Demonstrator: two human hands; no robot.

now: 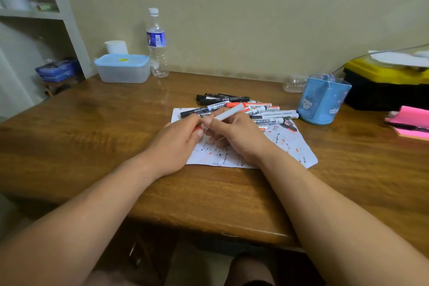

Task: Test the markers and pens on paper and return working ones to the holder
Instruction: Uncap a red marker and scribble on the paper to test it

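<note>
1. From my station I see the right hand (234, 134) gripping a white marker (229, 112) by its barrel, while the left hand (178, 141) pinches a red piece (198, 127) at its near end. I judge this to be the cap, worked over the scribbled paper (290, 146) so the tip can be tried at once.
2. The other markers (267, 112) lie heaped on the paper's far edge, near the blue holder (322, 102) — handy for returning.
3. The barrel print and the bottle (157, 39) label are too blurred to read.
</note>
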